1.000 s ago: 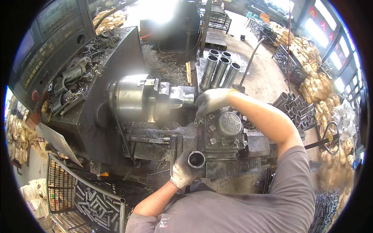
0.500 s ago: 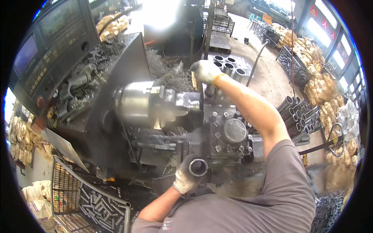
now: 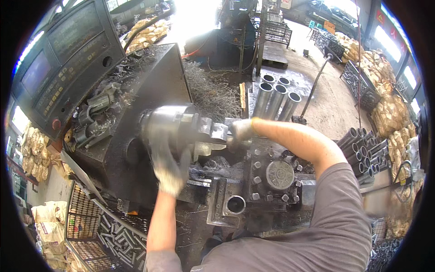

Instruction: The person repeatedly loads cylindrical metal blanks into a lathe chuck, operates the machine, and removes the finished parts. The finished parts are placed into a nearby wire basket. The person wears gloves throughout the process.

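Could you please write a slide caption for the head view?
Gloved left hand at the lathe chuck, right hand near its outer end, metal tubes standing beyond.

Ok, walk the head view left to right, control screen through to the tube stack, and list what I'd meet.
Control screen, red push button, gloved left hand, gloved right hand, round tool-post cap, stack of metal tubes.

The chuck (image 3: 179, 119) sat left of your tool post (image 3: 279, 175), upright tubes (image 3: 275, 103) behind that post, a basket (image 3: 84, 224) at your left.
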Demonstrator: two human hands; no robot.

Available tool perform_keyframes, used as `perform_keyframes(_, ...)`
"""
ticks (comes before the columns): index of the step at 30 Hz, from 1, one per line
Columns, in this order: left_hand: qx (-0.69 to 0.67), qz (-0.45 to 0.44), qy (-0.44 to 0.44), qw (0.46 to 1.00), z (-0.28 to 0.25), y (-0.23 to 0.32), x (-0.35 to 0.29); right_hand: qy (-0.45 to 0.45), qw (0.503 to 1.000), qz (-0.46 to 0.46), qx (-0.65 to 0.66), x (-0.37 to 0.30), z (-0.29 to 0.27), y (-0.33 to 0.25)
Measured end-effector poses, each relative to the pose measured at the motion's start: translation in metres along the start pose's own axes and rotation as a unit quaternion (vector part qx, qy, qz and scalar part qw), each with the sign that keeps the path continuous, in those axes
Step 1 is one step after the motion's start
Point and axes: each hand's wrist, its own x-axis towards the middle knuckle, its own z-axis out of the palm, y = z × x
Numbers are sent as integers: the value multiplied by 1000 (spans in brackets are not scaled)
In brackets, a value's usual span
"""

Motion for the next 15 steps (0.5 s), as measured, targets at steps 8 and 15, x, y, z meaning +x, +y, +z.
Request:
perform_keyframes(8, 131, 152, 46, 979, 31, -73, 26, 131, 941, 221, -219, -141, -18, -19)
perform_keyframes(15, -249, -5, -137, 959, -27, -11, -46, 445, 871, 193, -79, -252, 62, -200)
